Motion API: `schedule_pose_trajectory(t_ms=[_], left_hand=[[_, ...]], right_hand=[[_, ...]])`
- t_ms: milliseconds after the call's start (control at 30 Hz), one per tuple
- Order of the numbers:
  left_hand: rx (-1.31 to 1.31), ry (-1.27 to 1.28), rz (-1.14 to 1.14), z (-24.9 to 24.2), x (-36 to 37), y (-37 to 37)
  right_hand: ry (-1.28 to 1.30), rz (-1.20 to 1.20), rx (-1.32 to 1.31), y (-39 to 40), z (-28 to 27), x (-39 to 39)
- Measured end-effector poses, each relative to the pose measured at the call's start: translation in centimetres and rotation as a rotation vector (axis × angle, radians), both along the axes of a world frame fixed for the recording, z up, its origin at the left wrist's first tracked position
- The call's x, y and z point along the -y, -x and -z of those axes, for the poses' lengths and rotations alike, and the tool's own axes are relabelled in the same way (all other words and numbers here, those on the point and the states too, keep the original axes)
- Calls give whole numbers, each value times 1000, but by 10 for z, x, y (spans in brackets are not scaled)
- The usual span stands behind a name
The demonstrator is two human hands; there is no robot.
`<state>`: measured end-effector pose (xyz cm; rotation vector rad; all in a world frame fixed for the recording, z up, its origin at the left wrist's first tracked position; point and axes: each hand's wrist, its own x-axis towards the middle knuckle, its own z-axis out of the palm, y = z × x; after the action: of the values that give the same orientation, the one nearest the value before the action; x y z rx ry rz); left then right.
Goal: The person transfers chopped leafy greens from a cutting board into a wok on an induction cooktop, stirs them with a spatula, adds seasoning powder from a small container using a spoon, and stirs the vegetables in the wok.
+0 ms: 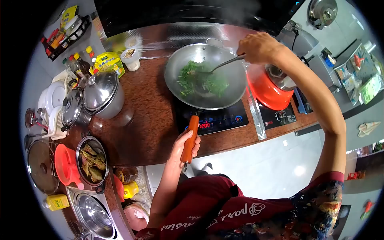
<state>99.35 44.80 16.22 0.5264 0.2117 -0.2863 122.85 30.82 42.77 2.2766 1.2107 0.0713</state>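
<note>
Stir-frying under way: left hand [185, 145] gripped the wok handle [190, 138]; right hand [259, 47] held the spatula [224, 64] in steaming, partly wilted greens [198, 82].

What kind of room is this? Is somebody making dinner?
It looks like a home kitchen. A silver metal wok of green leafy vegetables steams on a black induction cooker, lidded steel pots stand on the brown counter, and sauce bottles stand beside them.
</note>
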Motion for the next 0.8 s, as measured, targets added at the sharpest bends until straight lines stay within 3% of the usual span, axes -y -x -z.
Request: schedule_pose_trajectory(t_ms=[100,200,333,433,567,800], left_hand=[[-3,21,-6,2,-1,0],[-12,29,2,-2,-1,0],[-1,22,8,0,-1,0],[10,13,17,1,-2,-1],[12,10,21,0,-2,0],[12,12,7,1,-1,-1]], right_hand=[[53,33,-17,17,-18,15],[273,188,-97,33,-20,16],[203,100,4,32,31,25],[136,237,24,1,65,16],[-11,137,247,-25,86,4],[-123,-218,432,26,52,14]])
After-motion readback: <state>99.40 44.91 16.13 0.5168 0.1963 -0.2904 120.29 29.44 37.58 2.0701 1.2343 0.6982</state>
